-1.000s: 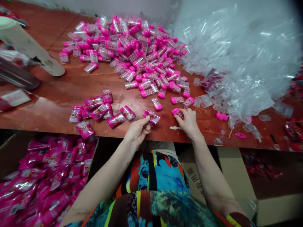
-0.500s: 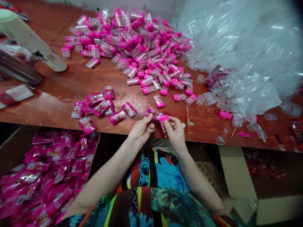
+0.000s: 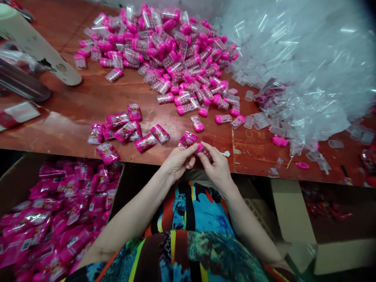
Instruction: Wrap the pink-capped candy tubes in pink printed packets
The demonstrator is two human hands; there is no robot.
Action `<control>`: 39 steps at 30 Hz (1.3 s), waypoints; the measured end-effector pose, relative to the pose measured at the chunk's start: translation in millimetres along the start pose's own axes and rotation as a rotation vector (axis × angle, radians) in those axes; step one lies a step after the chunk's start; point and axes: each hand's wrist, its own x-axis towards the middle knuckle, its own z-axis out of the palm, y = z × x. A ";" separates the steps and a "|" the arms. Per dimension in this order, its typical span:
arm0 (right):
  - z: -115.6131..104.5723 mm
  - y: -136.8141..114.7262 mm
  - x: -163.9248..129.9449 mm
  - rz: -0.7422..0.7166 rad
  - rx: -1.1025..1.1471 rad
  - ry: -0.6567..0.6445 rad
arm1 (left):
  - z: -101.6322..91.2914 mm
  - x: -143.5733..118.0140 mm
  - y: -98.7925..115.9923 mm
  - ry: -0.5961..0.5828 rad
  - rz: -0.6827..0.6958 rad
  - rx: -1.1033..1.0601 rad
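At the table's front edge my two hands meet. My left hand (image 3: 178, 161) pinches a pink printed wrapper sleeve (image 3: 188, 138) between thumb and fingers. Closed around a small clear candy bottle (image 3: 206, 152) is my right hand (image 3: 216, 166); the bottle's pink cap (image 3: 199, 147) touches the wrapper near my left thumb. Fingers hide most of the bottle, and I cannot tell how far it is inside the wrapper. Left of my hands lie several wrapped candy bottles (image 3: 145, 142). A single unwrapped bottle (image 3: 197, 123) lies just beyond them.
A large heap of pink-capped bottles (image 3: 173, 58) covers the table's back. To its right are clear plastic bags (image 3: 308, 70) and small clear cups (image 3: 261, 121). A tall white bottle (image 3: 38, 47) stands at left. Below, a carton holds many pink packets (image 3: 70, 211).
My right hand has turned the bottle and brought it closer to my left hand, with its cap now at the wrapper's end. The wrapper has shifted slightly left.
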 end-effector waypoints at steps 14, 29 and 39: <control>6.6 1.2 -21.5 0.221 0.374 -0.082 | -6.5 -1.0 -2.0 -0.048 0.013 -0.032; 16.2 8.9 -6.9 0.375 0.649 -0.214 | -6.6 -13.1 -19.8 0.002 0.017 0.110; 2.2 15.3 48.8 -0.042 -0.039 0.007 | -58.4 -39.1 53.7 0.441 0.320 -0.197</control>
